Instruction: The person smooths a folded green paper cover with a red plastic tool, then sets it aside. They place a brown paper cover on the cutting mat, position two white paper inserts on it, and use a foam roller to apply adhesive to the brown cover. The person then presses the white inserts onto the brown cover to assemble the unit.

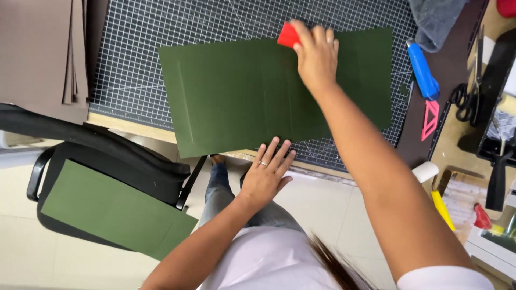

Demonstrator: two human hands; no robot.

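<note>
A dark green sheet (231,91) with faint score lines lies flat on a gridded cutting mat (134,48). My left hand (267,174) presses flat, fingers spread, on the sheet's near edge at the table's rim. My right hand (316,53) is at the sheet's far edge, closed on a small red flat tool (288,35) held against the sheet.
A second green sheet (115,209) rests on a black chair (107,156) at lower left. Brown boards (40,53) are stacked at upper left. At right lie a blue cutter (422,70), a pink triangle (430,119), black scissors (466,96) and a grey cloth (435,19).
</note>
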